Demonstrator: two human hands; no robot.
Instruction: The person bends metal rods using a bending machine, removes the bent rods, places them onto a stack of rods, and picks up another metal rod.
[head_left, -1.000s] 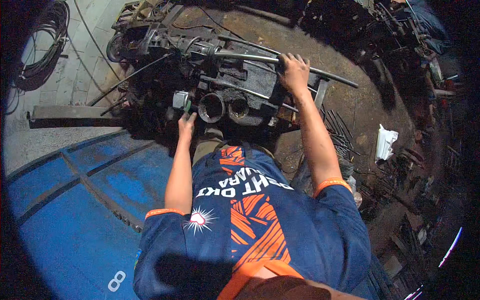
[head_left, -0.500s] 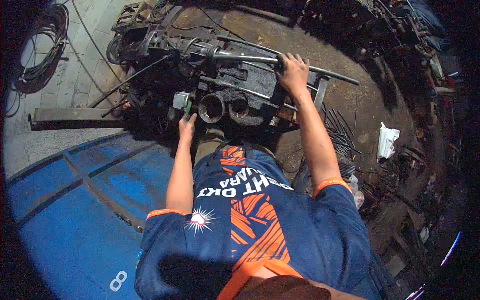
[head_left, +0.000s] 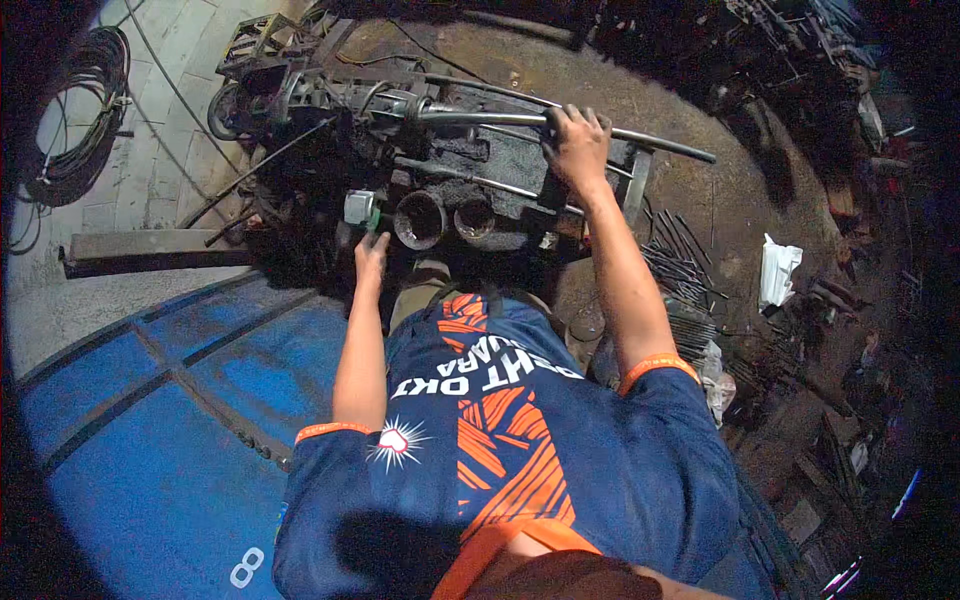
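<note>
A long bare metal rod (head_left: 660, 145) lies across a dark, greasy machine (head_left: 400, 100). My right hand (head_left: 580, 150) is closed over the rod from above, its blackened fingers curled round it. The rod's left part runs into the machine's round holder (head_left: 425, 108), and its right end sticks out past the frame. My left hand (head_left: 371, 255) is low at the machine's front, closed at a small green handle (head_left: 375, 217) beneath a pale grey box (head_left: 360, 206). Some of its fingers are hidden in shadow. Two round metal cups (head_left: 420, 220) sit just right of that hand.
A blue metal panel (head_left: 180, 420) spreads at the lower left, with a steel beam (head_left: 155, 250) beyond it. Coiled cable (head_left: 85, 120) lies at far left. Thin rods (head_left: 680, 250) and a white bag (head_left: 778, 272) lie on the floor at right.
The whole view has shifted slightly. Both hands stay at the same places, the right on the rod and the left at the green handle.
</note>
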